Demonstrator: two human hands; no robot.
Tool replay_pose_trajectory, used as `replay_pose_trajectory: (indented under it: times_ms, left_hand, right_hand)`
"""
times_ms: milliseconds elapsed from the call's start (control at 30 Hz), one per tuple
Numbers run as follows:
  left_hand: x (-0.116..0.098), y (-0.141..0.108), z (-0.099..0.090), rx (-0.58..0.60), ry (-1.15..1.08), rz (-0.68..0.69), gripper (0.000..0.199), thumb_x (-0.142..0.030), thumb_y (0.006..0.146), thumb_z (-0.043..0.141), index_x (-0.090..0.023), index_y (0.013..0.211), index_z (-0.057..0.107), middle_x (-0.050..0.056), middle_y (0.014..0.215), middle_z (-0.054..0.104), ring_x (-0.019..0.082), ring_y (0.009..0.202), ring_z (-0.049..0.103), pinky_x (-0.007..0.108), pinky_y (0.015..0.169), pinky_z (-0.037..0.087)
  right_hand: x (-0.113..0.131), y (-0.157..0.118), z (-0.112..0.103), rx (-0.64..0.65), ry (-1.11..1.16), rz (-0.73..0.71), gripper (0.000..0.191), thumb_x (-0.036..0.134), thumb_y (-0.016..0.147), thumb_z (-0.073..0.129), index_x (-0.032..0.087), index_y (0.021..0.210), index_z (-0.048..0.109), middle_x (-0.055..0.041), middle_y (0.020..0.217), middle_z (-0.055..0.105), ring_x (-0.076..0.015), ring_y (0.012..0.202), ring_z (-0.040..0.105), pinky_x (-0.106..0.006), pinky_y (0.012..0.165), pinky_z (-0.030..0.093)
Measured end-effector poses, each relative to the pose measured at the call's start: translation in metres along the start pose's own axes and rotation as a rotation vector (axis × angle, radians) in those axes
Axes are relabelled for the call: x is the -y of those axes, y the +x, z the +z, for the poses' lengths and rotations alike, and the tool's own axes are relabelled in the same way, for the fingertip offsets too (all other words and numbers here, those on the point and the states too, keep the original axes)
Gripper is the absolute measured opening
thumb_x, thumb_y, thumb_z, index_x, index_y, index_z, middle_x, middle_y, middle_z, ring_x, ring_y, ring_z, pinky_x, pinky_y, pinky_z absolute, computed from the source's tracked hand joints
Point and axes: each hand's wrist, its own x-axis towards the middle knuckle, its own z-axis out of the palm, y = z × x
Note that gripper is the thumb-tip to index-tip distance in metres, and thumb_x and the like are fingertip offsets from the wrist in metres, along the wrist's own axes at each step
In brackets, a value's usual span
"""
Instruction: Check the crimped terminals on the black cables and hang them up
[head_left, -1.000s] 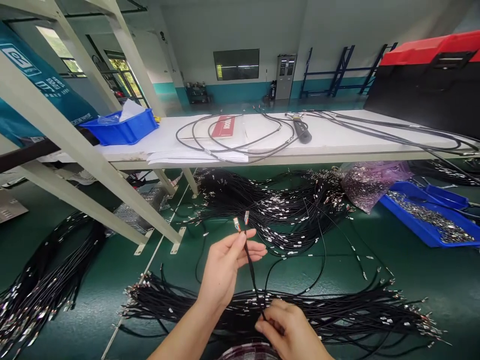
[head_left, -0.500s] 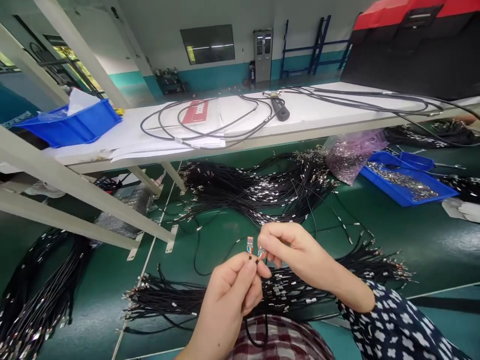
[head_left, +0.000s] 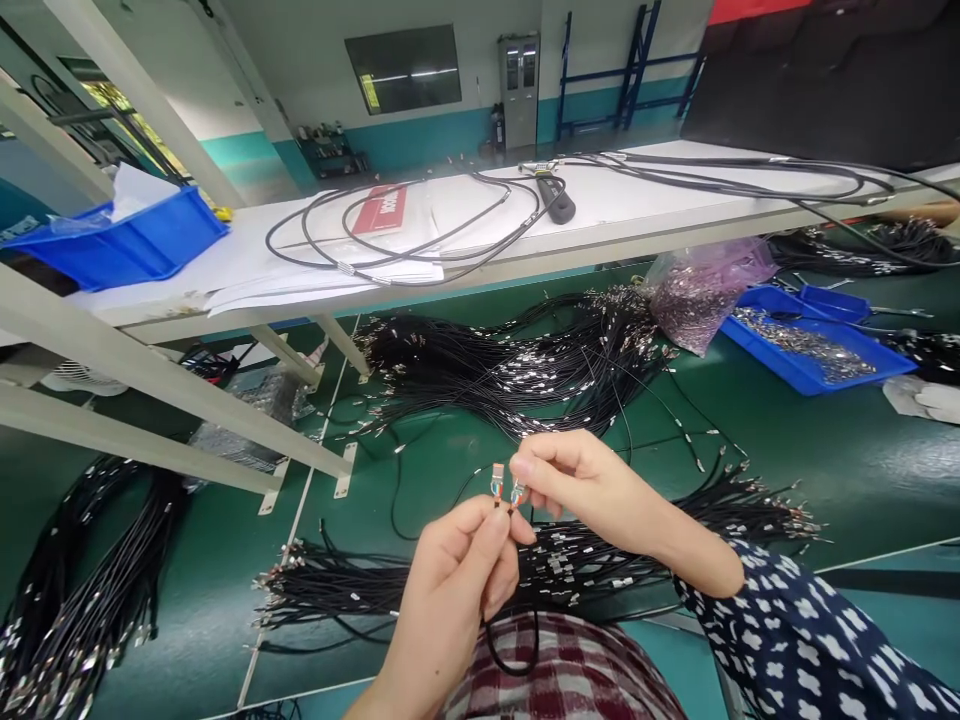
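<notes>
My left hand (head_left: 469, 560) is closed in a pinch around a black cable (head_left: 516, 668), whose two ends poke up side by side above the thumb. One end carries a small flat connector (head_left: 497, 474) over short coloured wires. At the other end, a second small connector (head_left: 517, 489) with coloured wires sits at the fingertips of my right hand (head_left: 574, 485), which is closed in a pinch on it. Below my hands the cable hangs in a loop over a checked cloth on my lap. Black cable bundles (head_left: 570, 565) lie just behind my hands.
A white shelf (head_left: 615, 215) crosses the back, bearing coiled cables (head_left: 360, 268), a black-handled tool (head_left: 556, 205) and a blue bin (head_left: 142, 240). Beneath are another cable bundle (head_left: 510, 370), a bag of small metal parts (head_left: 686, 295) and a blue tray (head_left: 814, 350). White frame legs (head_left: 172, 385) stand left.
The view has tilted slightly, moving the shelf a little up and left in the picture. Both hands keep their pinch grips, with the two connectors still side by side.
</notes>
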Motion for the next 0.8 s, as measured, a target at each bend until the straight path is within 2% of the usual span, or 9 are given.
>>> replay_pose_trajectory:
  times_ms: [67,133,367,433,600,800]
  left_hand:
    - [0.000,0.000,0.000,-0.001,0.023,-0.010,0.031,-0.040,0.095,0.052,-0.014,0.080,0.061,-0.006,0.048,0.034,0.007,0.045,0.024,0.026,0.047,0.017]
    - [0.001,0.001,-0.001,0.023,0.044,-0.019,0.031,-0.040,0.095,0.051,-0.014,0.081,0.061,-0.006,0.048,0.034,0.007,0.046,0.025,0.026,0.046,0.017]
    - [0.003,0.000,-0.005,0.070,0.081,0.012,0.033,-0.043,0.095,0.051,-0.014,0.084,0.063,-0.006,0.054,0.031,0.008,0.051,0.024,0.026,0.047,0.015]
    - [0.003,0.000,-0.005,0.065,0.088,0.014,0.033,-0.042,0.095,0.050,-0.014,0.084,0.064,-0.006,0.055,0.030,0.008,0.051,0.024,0.026,0.047,0.015]
    - [0.006,0.001,-0.005,0.057,0.089,0.005,0.032,-0.042,0.095,0.050,-0.015,0.085,0.064,-0.006,0.055,0.029,0.008,0.051,0.022,0.026,0.047,0.014]
    - [0.007,0.007,-0.004,0.035,0.056,0.013,0.030,-0.040,0.094,0.053,-0.014,0.085,0.063,-0.006,0.054,0.031,0.007,0.050,0.021,0.025,0.047,0.014]
  right_hand:
    - [0.004,-0.001,0.001,-0.061,-0.081,-0.047,0.035,0.043,0.092,0.056,0.015,0.073,0.062,-0.0007,0.070,0.059,-0.0097,0.059,0.048,-0.020,0.051,0.038]
    - [0.007,0.000,0.001,-0.072,-0.064,-0.064,0.029,0.040,0.091,0.059,0.015,0.075,0.062,-0.0007,0.073,0.060,-0.0099,0.060,0.049,-0.020,0.051,0.038]
    - [0.000,0.009,0.000,0.097,0.279,0.095,0.030,0.037,0.087,0.063,0.013,0.070,0.061,0.0021,0.063,0.056,-0.0045,0.047,0.041,-0.017,0.046,0.031]
    - [-0.003,0.009,0.000,0.106,0.332,0.112,0.031,0.038,0.087,0.064,0.013,0.069,0.060,0.0026,0.062,0.055,-0.0042,0.047,0.040,-0.017,0.046,0.031]
    - [0.001,0.004,0.002,0.057,0.203,0.059,0.033,0.041,0.088,0.061,0.014,0.069,0.059,0.0000,0.067,0.059,-0.0067,0.051,0.047,-0.018,0.049,0.037]
    - [0.002,0.001,0.004,0.077,0.233,0.043,0.024,0.035,0.084,0.069,0.016,0.076,0.056,0.0019,0.059,0.059,-0.0105,0.055,0.055,-0.021,0.053,0.041]
